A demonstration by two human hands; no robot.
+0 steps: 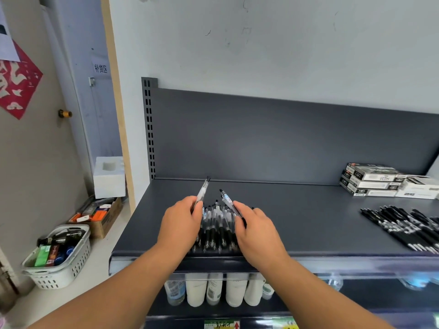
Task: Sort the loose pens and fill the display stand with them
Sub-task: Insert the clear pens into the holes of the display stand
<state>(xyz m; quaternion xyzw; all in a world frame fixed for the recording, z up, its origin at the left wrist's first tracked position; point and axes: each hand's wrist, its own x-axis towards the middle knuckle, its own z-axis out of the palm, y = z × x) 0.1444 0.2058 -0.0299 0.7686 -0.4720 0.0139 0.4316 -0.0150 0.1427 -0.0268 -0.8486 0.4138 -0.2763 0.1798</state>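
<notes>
A row of clear-barrelled pens (pixel 215 230) lies side by side on the dark grey shelf (pixel 297 224), between my two hands. My left hand (pixel 180 222) grips one clear pen (pixel 203 189) that points up and away. My right hand (pixel 255 227) holds another clear pen with a blue label (pixel 226 199), angled up to the left. A second group of black pens (pixel 403 230) is spread out at the shelf's right end.
Stacked pen boxes (pixel 370 179) and a white box (pixel 419 187) sit at the back right. Bottles and white containers (pixel 213 289) stand on the shelf below. On the floor at left are a white basket (pixel 59 262), a cardboard box (pixel 99 217) and a foam block (pixel 109 176).
</notes>
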